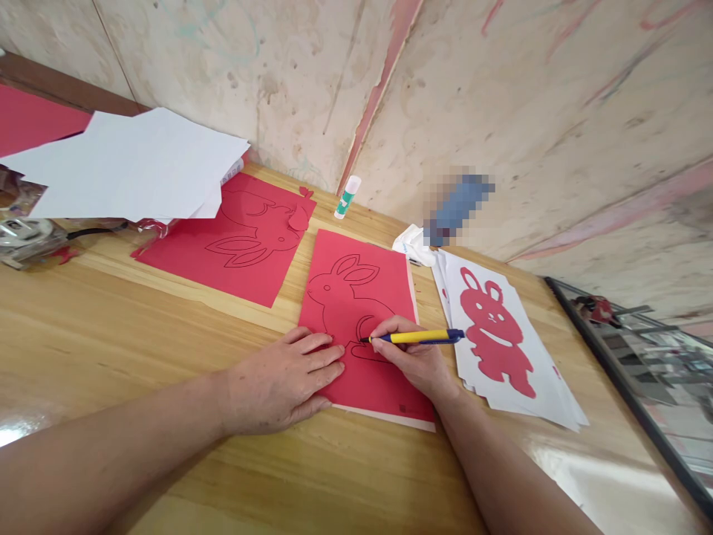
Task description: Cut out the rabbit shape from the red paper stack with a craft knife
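A red sheet of paper (384, 397) with a black rabbit outline lies on the wooden table, pale paper edges showing under it. My left hand (287, 379) rests flat on its left edge, fingers stretched out. In my right hand (415, 360) is a yellow and blue pen (423, 336), its tip touching the sheet near the rabbit's hind leg. The pen's front end sits between thumb and fingers. To the left lies a second red sheet (239, 275), also with a rabbit outline, partly under white paper.
A glue stick (347, 197) stands near the wall. White sheets (128, 163) overlap at the left beside a clear tape dispenser (25, 241). On the right, a red rabbit cut-out (495, 334) lies on white paper (549, 397). A dark-framed panel (618, 379) borders the table's right side.
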The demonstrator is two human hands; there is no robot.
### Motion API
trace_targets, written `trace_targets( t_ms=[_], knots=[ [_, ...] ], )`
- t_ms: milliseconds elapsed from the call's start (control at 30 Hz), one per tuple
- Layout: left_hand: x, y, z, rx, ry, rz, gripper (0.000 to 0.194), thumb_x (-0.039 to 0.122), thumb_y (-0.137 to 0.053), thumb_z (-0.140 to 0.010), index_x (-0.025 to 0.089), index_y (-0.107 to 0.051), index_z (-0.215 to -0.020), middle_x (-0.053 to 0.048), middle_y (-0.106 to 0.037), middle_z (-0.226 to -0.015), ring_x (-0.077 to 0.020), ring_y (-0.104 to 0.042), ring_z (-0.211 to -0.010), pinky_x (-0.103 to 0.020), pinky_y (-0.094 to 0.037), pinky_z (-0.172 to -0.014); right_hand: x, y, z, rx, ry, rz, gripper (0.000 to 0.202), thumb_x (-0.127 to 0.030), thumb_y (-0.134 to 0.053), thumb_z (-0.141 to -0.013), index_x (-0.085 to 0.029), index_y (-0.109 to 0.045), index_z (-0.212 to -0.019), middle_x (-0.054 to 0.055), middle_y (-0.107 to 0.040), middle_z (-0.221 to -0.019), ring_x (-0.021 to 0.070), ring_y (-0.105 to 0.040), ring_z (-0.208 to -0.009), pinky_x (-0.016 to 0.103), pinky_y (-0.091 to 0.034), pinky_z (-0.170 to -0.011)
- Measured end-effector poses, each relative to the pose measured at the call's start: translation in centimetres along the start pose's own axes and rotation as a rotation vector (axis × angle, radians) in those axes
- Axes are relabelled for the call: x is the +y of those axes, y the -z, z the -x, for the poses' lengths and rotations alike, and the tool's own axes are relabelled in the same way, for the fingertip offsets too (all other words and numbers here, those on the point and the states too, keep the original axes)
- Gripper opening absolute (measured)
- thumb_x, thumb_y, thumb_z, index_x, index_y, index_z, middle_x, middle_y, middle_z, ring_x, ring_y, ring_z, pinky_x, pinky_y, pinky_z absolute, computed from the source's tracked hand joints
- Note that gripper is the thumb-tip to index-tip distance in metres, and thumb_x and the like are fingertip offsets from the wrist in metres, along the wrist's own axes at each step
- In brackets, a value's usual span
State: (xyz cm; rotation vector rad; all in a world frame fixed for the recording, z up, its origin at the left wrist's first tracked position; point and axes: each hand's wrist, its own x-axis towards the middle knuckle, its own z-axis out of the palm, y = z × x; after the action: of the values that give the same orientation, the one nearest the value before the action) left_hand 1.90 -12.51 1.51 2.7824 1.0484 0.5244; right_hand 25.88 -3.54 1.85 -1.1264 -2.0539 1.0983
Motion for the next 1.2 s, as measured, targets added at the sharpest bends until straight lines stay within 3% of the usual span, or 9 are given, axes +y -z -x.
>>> trace_targets(
  t_ms=[867,1200],
  knots=[
    [-0.01,-0.07,0.04,0.031,0.002,0.021,0.041,0.036,-0.044,-0.097,0.012,-0.054,-0.129,-0.012,-0.057,-0.132,-0.0297,-0.048,-0.122,-0.046,-0.036,-0.103,0.06,0.14,0.01,-0.011,-0.009,-0.047,0.011,-0.031,-0.061,-0.08,-0.021,-0.062,-0.076,0.002,-0.063,-0.073,0.0138,-0.055,-0.063,0.027,-0.046,-0.06],
    [0.05,0.0,0.06,-0.007,0.006,0.008,0.042,0.037,-0.038,-0.098,0.012,-0.053,-0.13,-0.011,-0.055,-0.135,-0.0305,-0.047,-0.123,-0.047,-0.036,-0.103,0.42,0.16,0.13,-0.018,-0.021,-0.044,0.012,-0.032,-0.062,-0.081,-0.021,-0.062,-0.077,0.001,-0.062,-0.074,0.0136,-0.054,-0.064,0.027,-0.045,-0.06]
  ],
)
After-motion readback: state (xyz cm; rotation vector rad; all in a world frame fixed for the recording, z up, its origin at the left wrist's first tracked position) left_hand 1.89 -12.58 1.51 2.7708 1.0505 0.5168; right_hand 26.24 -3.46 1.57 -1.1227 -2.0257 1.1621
